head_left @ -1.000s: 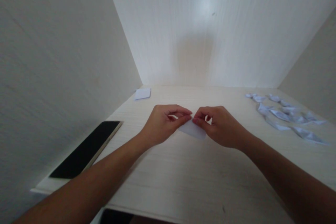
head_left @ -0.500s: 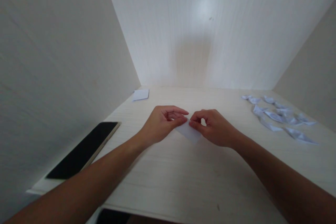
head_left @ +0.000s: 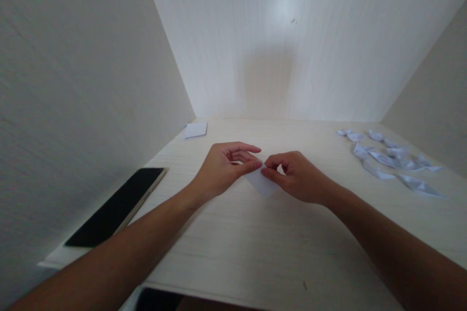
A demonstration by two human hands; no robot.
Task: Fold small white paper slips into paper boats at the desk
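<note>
A small white sheet of paper (head_left: 264,186) is held between my two hands over the middle of the table, one corner pointing toward me. My left hand (head_left: 228,166) pinches its upper left edge between thumb and a finger, while the index finger stretches out above. On the other side, my right hand (head_left: 294,176) pinches the paper near its top corner with thumb and index finger. The fingers cover the paper's upper edges, so any fold there is hidden.
Several folded white paper pieces (head_left: 394,158) lie at the right of the table (head_left: 233,252). Back left is a stack of white paper squares (head_left: 195,129). A dark flat tablet-like device (head_left: 116,209) lies along the left wall (head_left: 91,82). A back wall (head_left: 268,77) encloses the table.
My left index finger has lifted slightly off the paper. Both hands keep hold of the sheet in nearly the same place, and the view has tilted a little.
</note>
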